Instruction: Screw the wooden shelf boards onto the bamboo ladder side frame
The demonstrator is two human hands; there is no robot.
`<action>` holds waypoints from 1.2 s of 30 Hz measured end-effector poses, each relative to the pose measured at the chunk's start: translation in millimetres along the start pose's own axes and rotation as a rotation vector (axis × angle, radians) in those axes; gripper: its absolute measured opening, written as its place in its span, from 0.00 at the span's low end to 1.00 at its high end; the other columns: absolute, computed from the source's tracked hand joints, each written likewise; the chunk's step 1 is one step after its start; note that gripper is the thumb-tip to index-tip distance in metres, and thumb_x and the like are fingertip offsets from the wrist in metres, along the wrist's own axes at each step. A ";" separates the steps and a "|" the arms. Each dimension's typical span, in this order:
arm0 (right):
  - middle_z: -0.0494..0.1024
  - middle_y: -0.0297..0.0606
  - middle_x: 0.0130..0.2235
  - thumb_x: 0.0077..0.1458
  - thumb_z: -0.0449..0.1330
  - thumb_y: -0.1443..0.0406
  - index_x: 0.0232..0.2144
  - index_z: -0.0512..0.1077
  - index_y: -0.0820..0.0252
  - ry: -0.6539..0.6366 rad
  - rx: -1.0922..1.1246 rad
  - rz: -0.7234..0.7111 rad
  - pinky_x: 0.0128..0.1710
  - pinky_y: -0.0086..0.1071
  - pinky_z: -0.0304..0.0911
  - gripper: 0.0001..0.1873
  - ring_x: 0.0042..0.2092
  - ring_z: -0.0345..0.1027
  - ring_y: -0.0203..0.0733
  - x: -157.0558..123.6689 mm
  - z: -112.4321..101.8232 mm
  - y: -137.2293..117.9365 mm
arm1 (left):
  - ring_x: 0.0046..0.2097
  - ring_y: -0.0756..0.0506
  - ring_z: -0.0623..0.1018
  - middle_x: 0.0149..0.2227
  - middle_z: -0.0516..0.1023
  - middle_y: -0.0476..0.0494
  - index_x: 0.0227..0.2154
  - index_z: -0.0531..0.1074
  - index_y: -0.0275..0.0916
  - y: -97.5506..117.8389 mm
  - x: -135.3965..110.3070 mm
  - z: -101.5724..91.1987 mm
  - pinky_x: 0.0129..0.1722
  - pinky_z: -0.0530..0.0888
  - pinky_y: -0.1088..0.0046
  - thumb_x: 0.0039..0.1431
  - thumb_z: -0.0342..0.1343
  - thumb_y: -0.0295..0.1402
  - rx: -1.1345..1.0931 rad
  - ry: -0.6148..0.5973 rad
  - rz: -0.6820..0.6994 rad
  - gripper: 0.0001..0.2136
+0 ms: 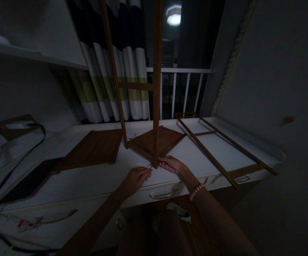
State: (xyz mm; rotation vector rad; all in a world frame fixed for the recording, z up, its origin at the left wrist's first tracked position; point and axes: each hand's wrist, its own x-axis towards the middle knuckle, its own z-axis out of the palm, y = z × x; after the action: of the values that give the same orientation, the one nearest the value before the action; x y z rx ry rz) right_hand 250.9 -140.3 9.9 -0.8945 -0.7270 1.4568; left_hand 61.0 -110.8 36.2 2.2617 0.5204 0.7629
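An upright wooden frame [156, 106] stands on the white desktop, two long posts joined by a crossbar. A brown wooden shelf panel [154, 140] lies at the foot of the frame, meeting both posts. My left hand [136, 179] is closed in a pinch on a thin dark rod [151, 166], whose tip reaches the lower end of the near post; its exact kind is too small to tell. My right hand [170, 164] is closed around the panel's near corner, beside that same post end. Part of its grip is hidden behind the post.
Another wooden panel [95, 145] lies on the left, by a dark flat board [33, 181]. A second ladder-like wooden frame [207, 153] lies at right, overhanging the desk's front edge. Small parts [134, 136] sit behind the joint. A black cable [12, 169] runs along the left.
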 end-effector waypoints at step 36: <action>0.71 0.35 0.23 0.40 0.61 0.64 0.22 0.71 0.69 0.004 -0.047 -0.089 0.27 0.20 0.59 0.09 0.24 0.62 0.27 1.8 2.6 8.7 | 0.21 0.54 0.65 0.18 0.66 0.51 0.21 0.70 0.33 -17.1 2.4 12.3 0.22 0.63 0.78 0.40 0.55 0.33 -0.405 -0.030 -0.209 0.07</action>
State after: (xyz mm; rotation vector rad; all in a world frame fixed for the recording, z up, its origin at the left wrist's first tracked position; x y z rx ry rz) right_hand 244.2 -139.1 3.5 -0.8896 -0.7911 1.3643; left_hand 68.2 -103.6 17.6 1.8107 0.5254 0.6594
